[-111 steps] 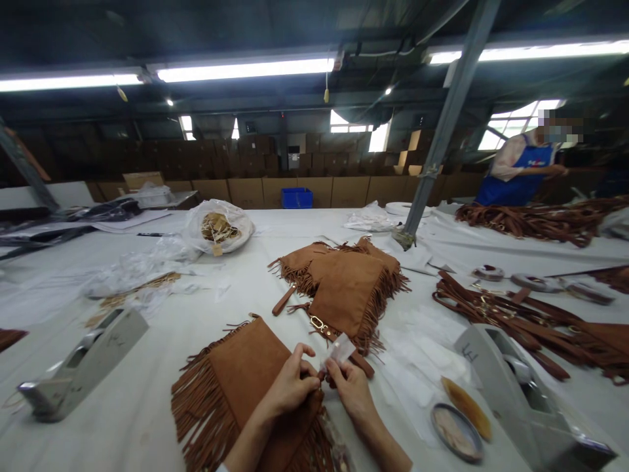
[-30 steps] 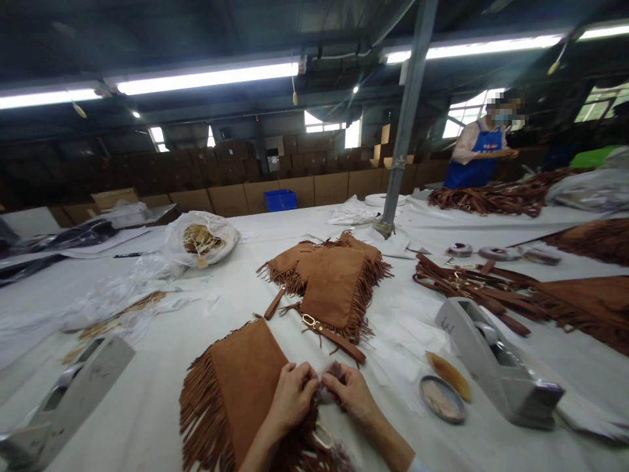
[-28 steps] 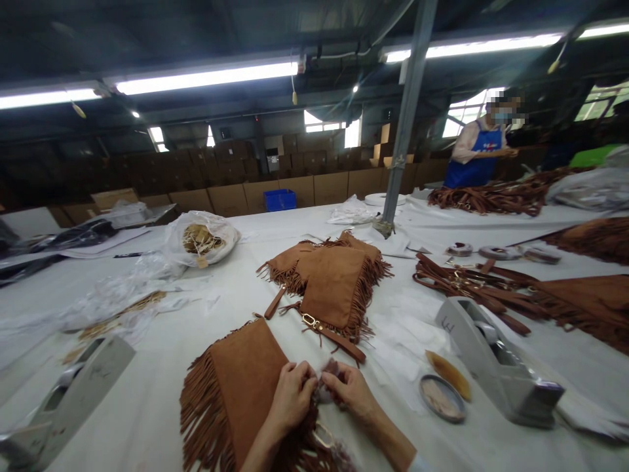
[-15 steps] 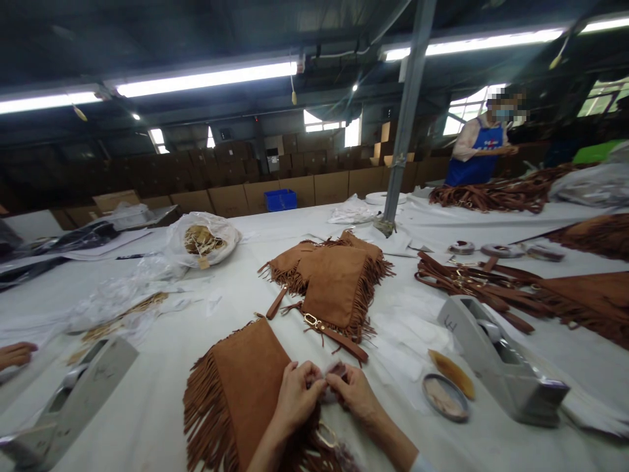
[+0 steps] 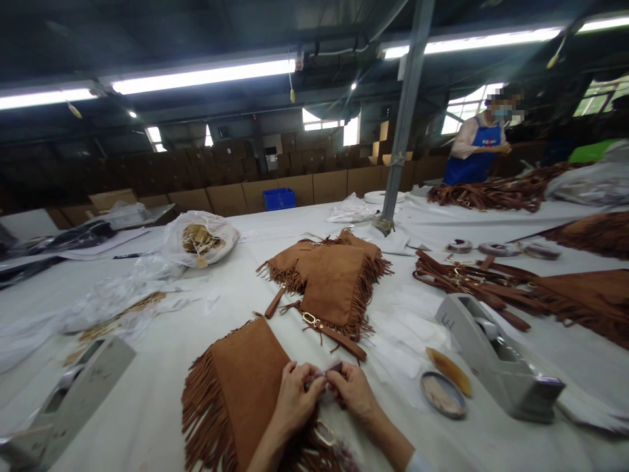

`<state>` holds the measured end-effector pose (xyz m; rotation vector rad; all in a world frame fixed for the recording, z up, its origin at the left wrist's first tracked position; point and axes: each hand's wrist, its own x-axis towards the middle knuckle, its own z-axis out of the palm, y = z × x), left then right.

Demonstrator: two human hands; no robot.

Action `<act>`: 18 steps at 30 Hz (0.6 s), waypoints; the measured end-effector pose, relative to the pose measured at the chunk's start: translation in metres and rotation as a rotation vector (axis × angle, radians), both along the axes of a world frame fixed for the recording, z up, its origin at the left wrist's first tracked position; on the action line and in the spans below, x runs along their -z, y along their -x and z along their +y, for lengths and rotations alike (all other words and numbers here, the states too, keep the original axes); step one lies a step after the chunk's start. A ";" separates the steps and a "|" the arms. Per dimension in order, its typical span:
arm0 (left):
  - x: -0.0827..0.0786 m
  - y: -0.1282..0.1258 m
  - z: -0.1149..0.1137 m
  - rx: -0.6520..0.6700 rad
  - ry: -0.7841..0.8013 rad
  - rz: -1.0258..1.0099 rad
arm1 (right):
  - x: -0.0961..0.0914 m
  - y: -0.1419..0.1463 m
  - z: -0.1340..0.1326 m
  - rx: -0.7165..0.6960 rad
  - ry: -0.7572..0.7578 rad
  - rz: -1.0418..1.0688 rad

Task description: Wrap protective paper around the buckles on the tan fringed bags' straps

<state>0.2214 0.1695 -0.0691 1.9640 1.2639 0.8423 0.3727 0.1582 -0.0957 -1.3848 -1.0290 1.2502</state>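
A brown fringed suede bag [image 5: 248,387] lies at the front of the table, partly under my left forearm. My left hand [image 5: 296,393] is closed at its right edge, the fingers pinched on a small strap end with pale, thin wrapping. My right hand [image 5: 354,391] pinches the brownish tip of the same wrapped strap end [image 5: 334,368], its fingertips close to the left ones. Below the hands shows a gold metal ring [image 5: 324,432], with a blurred, clear-wrapped part beside it. The fingers hide most of the held piece.
Beyond my hands lie more fringed bags [image 5: 334,282] and a strap with a gold clasp [image 5: 339,337]. Grey tape dispensers [image 5: 496,360] flank me, with a tape roll [image 5: 442,394] nearer. A post [image 5: 400,124] rises from the table. A co-worker in a blue apron [image 5: 472,157] stands far right.
Another person's hand at the left edge has gone out of view. The view has shifted slightly; my hands keep nearly the same pinch, and the strap tip looks a little more exposed.
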 end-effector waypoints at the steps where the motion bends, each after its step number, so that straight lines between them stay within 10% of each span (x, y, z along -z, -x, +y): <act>1: 0.000 0.001 -0.001 0.002 0.002 -0.007 | 0.000 0.001 0.000 0.004 0.005 0.009; 13: 0.015 0.000 -0.009 -0.043 -0.193 -0.011 | -0.011 -0.006 -0.004 -0.071 0.093 0.412; 18: 0.017 -0.002 -0.009 -0.073 -0.193 0.028 | -0.011 -0.006 -0.003 -0.090 -0.009 0.241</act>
